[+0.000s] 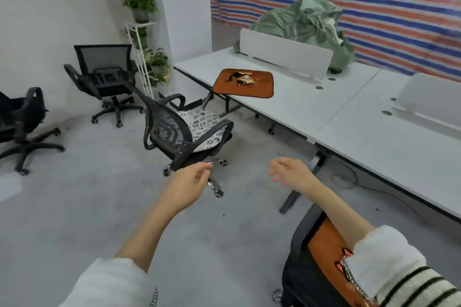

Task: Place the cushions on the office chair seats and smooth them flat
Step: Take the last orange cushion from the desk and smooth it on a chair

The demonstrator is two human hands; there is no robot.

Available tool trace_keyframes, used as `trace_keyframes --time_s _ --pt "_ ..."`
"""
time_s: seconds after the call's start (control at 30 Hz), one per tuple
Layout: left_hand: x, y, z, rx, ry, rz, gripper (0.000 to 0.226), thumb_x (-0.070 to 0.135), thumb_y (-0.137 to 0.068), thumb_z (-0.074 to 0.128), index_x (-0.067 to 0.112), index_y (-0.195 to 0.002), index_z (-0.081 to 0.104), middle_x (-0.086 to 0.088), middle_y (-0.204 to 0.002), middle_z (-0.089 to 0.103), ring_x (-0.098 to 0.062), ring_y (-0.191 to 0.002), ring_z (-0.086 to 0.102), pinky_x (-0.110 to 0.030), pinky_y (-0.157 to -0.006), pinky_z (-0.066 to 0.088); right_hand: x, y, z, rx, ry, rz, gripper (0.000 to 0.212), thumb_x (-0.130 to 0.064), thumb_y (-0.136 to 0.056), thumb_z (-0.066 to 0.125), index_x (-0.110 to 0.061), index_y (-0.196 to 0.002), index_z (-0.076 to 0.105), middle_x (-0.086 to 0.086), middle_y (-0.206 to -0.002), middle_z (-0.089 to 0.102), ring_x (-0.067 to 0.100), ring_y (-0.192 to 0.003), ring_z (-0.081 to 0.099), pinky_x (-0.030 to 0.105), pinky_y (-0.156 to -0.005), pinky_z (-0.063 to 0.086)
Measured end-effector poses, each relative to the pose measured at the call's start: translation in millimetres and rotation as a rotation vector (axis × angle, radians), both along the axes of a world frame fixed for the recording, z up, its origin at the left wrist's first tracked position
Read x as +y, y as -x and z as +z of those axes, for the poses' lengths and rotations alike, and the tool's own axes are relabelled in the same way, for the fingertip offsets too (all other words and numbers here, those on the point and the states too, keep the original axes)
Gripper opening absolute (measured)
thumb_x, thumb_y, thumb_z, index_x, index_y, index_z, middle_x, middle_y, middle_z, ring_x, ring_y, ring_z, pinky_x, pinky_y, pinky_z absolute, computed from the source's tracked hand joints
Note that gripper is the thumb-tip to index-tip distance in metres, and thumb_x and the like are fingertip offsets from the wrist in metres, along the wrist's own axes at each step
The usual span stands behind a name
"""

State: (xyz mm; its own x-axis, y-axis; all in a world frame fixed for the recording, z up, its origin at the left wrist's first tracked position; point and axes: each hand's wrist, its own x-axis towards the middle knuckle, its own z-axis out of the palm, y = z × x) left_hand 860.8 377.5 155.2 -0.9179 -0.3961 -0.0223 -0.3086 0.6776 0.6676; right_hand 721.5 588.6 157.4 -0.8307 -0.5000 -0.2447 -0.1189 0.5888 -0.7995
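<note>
Between cushions: two chairs dressed, one cushion waiting on the surface.

We list, largest first: the white surface point(287, 107), carrying the orange cushion point(245, 83) near its front edge; two bare chairs, back chair point(104, 77) and left chair point(20, 119); the middle chair point(182, 129) with its patterned cushion point(199, 127) seated; the near chair point(306, 269) with an orange cushion under our right sleeve. Our left hand point(185, 185) and right hand point(290, 172) hang loose and empty. Next, we judge: step to the surface and take that cushion.

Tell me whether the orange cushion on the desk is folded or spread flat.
Spread flat: the orange cushion lies open on the desk.
</note>
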Motion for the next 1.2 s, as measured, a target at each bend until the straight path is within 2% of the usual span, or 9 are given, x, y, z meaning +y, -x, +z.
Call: trace_keyframes --time_s 0.13,0.27,0.43,0.5,0.57,0.73,0.87,1.1,1.2 --pt "-62 82 -21 0.007 -0.034 -0.100 0.029 0.022 -0.096 0.046 0.020 -0.121 0.060 0.001 -0.118 0.065 -0.012 -0.104 0.060 -0.025 -0.091 0.045 -58 77 -10 0.026 -0.017 -0.057 0.028 -0.029 -0.099 0.041 -0.012 -0.111 0.060 0.002 -0.100 0.065 0.016 -0.085 0.063 0.034 -0.085 0.051" --pt "-119 175 -27 -0.029 -0.005 -0.155 0.031 0.024 -0.097 0.044 0.020 -0.124 0.058 0.003 -0.121 0.063 -0.011 -0.105 0.059 -0.019 -0.084 0.040 -110 164 -22 0.043 -0.004 -0.141 0.027 -0.026 -0.098 0.043 -0.009 -0.108 0.062 0.009 -0.103 0.067 0.019 -0.083 0.063 0.037 -0.085 0.051" --pt "-184 301 -12 -0.067 -0.010 -0.220 0.033 0.024 -0.098 0.041 0.019 -0.128 0.054 0.003 -0.127 0.058 -0.012 -0.111 0.055 -0.018 -0.085 0.038 -156 273 -22 -0.010 -0.012 -0.225 0.036 -0.025 -0.096 0.044 0.006 -0.102 0.061 0.018 -0.094 0.066 0.030 -0.085 0.064 0.035 -0.070 0.048" --pt "-206 337 -11 -0.061 -0.015 -0.211 0.033 0.024 -0.099 0.040 0.019 -0.128 0.054 0.002 -0.129 0.057 -0.014 -0.113 0.054 -0.020 -0.088 0.039 -168 302 -22 -0.028 -0.010 -0.265 0.033 -0.030 -0.091 0.046 -0.001 -0.093 0.063 0.020 -0.096 0.068 0.028 -0.081 0.063 0.037 -0.071 0.051" --pt "-227 390 -20 -0.068 -0.022 -0.190 0.033 0.024 -0.098 0.040 0.019 -0.127 0.054 0.001 -0.129 0.057 -0.014 -0.114 0.054 -0.021 -0.089 0.041 -181 349 -31 -0.054 -0.007 -0.308 0.023 -0.034 -0.089 0.047 -0.019 -0.087 0.065 0.011 -0.095 0.071 0.028 -0.089 0.066 0.043 -0.084 0.054" --pt "-235 493 -58 -0.110 -0.080 -0.220 0.035 0.020 -0.099 0.039 0.015 -0.132 0.050 -0.003 -0.136 0.050 -0.016 -0.123 0.047 -0.023 -0.098 0.036 -204 428 -61 -0.148 0.007 -0.394 0.027 -0.034 -0.092 0.048 -0.021 -0.111 0.062 0.003 -0.106 0.068 0.022 -0.098 0.064 0.041 -0.094 0.051" --pt "-270 595 -82 -0.130 -0.095 -0.219 0.039 0.021 -0.099 0.040 0.015 -0.137 0.043 -0.004 -0.142 0.042 -0.018 -0.130 0.041 -0.027 -0.105 0.031 -226 517 -81 -0.193 0.006 -0.441 0.029 -0.027 -0.096 0.046 -0.011 -0.117 0.058 0.007 -0.102 0.065 0.021 -0.087 0.061 0.033 -0.081 0.050" --pt "-371 788 -137 -0.186 -0.076 -0.033 0.041 0.018 -0.098 0.039 0.009 -0.138 0.040 -0.011 -0.145 0.039 -0.024 -0.135 0.036 -0.034 -0.112 0.026 -287 713 -113 -0.160 -0.218 -0.422 0.040 -0.027 -0.099 0.039 -0.008 -0.133 0.048 0.010 -0.131 0.056 0.027 -0.117 0.054 0.034 -0.095 0.046" --pt "-399 835 -168 -0.275 -0.015 0.025 0.050 0.019 -0.097 0.040 0.008 -0.144 0.028 -0.017 -0.150 0.030 -0.030 -0.139 0.027 -0.041 -0.116 0.021 -306 768 -128 -0.198 -0.274 -0.436 0.045 -0.028 -0.099 0.041 -0.008 -0.140 0.038 0.013 -0.141 0.047 0.031 -0.126 0.048 0.040 -0.102 0.041"
